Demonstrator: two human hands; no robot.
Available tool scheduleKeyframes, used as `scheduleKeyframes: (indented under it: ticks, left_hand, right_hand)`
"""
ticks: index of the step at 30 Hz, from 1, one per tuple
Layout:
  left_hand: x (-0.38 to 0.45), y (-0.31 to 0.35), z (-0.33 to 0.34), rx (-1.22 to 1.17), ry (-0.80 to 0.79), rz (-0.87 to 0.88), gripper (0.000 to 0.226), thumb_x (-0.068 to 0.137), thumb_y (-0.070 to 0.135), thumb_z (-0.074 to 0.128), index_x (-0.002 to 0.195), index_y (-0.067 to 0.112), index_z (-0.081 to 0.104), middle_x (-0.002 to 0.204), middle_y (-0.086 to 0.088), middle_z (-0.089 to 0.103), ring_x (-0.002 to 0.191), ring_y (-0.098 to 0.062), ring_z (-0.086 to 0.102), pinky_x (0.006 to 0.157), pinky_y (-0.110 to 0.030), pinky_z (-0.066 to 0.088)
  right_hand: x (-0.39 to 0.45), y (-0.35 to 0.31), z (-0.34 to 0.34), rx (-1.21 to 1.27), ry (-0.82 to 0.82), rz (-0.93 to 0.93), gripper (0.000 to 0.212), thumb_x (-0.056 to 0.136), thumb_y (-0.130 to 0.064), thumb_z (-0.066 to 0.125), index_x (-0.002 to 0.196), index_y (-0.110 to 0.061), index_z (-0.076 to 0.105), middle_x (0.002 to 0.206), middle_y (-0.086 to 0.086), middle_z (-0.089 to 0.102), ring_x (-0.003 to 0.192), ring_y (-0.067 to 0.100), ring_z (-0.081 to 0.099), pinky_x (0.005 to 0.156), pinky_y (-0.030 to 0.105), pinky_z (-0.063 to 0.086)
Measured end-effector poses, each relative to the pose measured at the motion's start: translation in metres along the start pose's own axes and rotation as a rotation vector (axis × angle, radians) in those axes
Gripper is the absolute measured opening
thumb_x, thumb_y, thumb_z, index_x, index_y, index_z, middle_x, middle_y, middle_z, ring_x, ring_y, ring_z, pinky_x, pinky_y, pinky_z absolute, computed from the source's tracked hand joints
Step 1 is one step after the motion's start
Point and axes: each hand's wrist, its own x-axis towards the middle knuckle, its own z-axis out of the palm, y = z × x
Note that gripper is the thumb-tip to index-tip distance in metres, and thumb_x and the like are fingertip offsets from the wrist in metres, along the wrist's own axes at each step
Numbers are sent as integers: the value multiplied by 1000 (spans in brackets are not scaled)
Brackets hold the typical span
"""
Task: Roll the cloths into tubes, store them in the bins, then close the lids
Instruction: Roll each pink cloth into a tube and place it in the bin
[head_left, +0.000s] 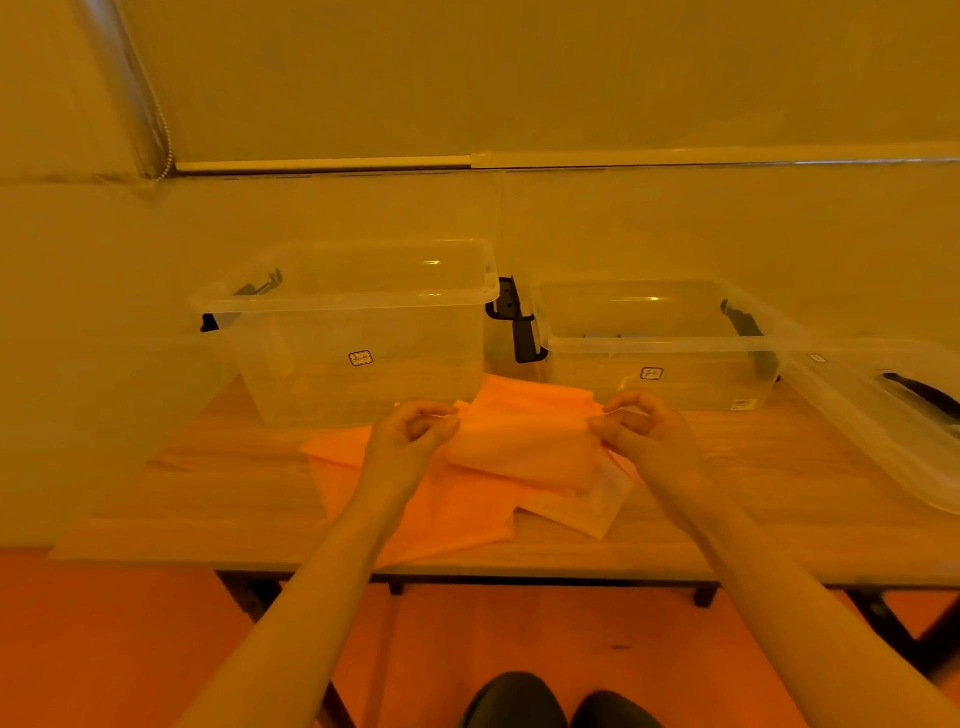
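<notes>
Cloths (467, 499) lie piled on the desk (727, 467) just in front of the 2 open bins (363, 332). Your left hand (410, 436) and right hand (644, 431) each pinch a top cloth corner, grip closed, likely to start rolling.

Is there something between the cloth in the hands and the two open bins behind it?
Nothing visible blocks the way. Both hands, left and right, pinch the top cloth just in front of the left bin and right bin. Both bins are uncovered; a lid lies to the right.
</notes>
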Motion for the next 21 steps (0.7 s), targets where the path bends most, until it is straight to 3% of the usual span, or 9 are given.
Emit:
scheduleKeyframes:
  ticks: [3, 7, 12, 18, 21]
  left_hand:
    - [-4, 0, -1, 55, -39, 16, 10, 90, 15, 63, 90, 23, 59, 78, 2, 66, 58, 7, 53, 54, -13, 39]
    - [-7, 3, 1, 78, -55, 31, 19, 91, 9, 60, 87, 27, 65, 93, 12, 66, 82, 4, 56, 64, -9, 44]
    - [-8, 6, -1, 137, -67, 10, 20, 89, 11, 63, 91, 31, 68, 100, 16, 63, 92, 3, 56, 73, -13, 44]
    - [-10, 7, -4, 215, -59, 13, 24, 79, 9, 73, 88, 31, 69, 95, 7, 64, 87, -10, 60, 72, -20, 49]
    - [-12, 7, -5, 209, -39, 25, 20, 79, 7, 74, 88, 24, 71, 91, 7, 67, 82, -6, 61, 70, -17, 51]
  right_hand:
    - [-8, -3, -3, -20, -38, -52, 10, 87, -8, 65, 91, -16, 63, 93, 2, 69, 90, 15, 67, 76, 26, 56]
    - [-12, -5, -4, -64, -56, -47, 15, 89, -8, 62, 98, -18, 69, 107, -4, 67, 100, 8, 62, 80, 25, 54]
    - [-15, -7, -8, -65, -43, -38, 20, 86, -8, 66, 97, -24, 71, 105, -11, 67, 101, 5, 61, 82, 24, 54]
    - [-18, -7, -6, -136, -22, -45, 23, 80, -6, 72, 92, -26, 71, 99, -12, 67, 93, 4, 62, 71, 18, 55]
    - [-19, -7, -4, -168, -7, -57, 20, 84, -7, 68, 93, -24, 70, 96, -15, 65, 89, -1, 59, 65, 13, 52]
